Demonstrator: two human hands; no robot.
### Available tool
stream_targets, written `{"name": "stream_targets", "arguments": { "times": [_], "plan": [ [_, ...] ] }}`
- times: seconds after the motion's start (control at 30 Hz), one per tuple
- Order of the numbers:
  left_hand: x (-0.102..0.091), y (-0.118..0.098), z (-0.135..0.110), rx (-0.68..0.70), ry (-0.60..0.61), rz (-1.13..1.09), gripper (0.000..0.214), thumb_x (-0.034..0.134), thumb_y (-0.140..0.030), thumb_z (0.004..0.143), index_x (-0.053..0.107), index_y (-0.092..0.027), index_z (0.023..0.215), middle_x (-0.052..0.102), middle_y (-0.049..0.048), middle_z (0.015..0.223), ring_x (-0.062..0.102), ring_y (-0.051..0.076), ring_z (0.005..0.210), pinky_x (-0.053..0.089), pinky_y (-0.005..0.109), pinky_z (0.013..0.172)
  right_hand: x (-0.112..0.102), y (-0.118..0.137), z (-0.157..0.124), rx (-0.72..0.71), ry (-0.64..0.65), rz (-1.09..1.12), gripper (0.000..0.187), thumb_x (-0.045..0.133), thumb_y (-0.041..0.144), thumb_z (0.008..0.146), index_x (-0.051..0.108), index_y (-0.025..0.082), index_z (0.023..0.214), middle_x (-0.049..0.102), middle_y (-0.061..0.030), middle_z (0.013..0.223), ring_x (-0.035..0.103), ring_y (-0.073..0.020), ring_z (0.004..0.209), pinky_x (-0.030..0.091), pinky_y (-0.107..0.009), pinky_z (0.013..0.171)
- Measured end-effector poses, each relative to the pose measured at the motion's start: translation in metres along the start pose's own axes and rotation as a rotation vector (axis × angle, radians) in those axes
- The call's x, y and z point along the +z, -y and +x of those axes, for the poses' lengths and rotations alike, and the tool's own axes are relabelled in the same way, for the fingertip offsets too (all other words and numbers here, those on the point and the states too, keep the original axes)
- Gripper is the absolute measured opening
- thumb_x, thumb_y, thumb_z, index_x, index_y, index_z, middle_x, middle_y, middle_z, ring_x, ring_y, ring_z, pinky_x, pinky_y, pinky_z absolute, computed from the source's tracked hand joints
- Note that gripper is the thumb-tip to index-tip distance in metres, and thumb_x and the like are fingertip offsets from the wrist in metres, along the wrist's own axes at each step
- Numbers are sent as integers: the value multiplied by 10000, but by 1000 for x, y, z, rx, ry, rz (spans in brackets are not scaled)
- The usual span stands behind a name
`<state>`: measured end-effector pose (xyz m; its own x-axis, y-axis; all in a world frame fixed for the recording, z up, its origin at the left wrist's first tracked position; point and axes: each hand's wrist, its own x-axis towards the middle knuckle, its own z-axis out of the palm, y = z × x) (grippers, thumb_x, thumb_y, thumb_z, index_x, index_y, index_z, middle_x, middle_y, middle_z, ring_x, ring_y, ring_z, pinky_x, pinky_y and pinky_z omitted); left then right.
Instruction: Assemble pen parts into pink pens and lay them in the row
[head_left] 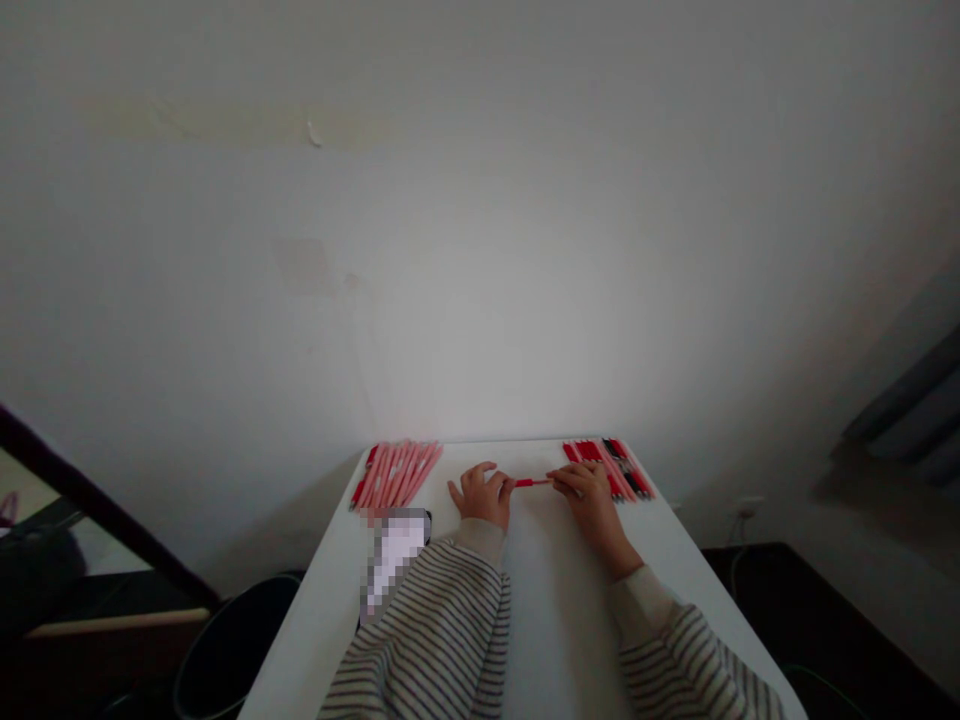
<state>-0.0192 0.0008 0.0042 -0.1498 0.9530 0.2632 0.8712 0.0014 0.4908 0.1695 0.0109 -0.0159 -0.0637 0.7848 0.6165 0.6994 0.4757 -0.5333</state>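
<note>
Both hands meet over the far middle of a white table (540,600). My left hand (481,494) and my right hand (589,490) pinch the two ends of one red pen (532,483), held level between them. A pile of several pink and red pens (396,473) lies at the far left of the table. Another pile of several red and black pens (611,468) lies at the far right, just beyond my right hand.
A flat dark object with a blurred face (396,555) lies on the table's left side beside my left sleeve. A dark round bin (232,640) stands on the floor left of the table. A pale wall (480,250) rises right behind the table.
</note>
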Motion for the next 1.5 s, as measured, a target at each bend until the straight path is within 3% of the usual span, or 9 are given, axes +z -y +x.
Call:
{"name": "stream_targets", "arguments": {
  "times": [0.47, 1.5],
  "plan": [
    [3, 3, 1, -35, -84, 25, 198, 511, -376, 852, 696, -309, 877, 594, -1, 1242, 442, 250, 1198, 212, 656, 1067, -2, -8, 1, 43, -88, 4, 272, 499, 375, 885, 737, 244, 908, 695, -76, 922, 472, -254, 958, 380, -422, 882],
    [5, 11, 3, -117, -195, 71, 251, 472, -366, 865, 694, -257, 909, 611, 23, 1228, 462, 248, 1167, 211, 605, 1084, -8, -11, 2, 111, -130, -45, 355, 452, 408, 895, 738, 196, 887, 683, -101, 913, 486, -255, 957, 379, -420, 870]
  ]
}}
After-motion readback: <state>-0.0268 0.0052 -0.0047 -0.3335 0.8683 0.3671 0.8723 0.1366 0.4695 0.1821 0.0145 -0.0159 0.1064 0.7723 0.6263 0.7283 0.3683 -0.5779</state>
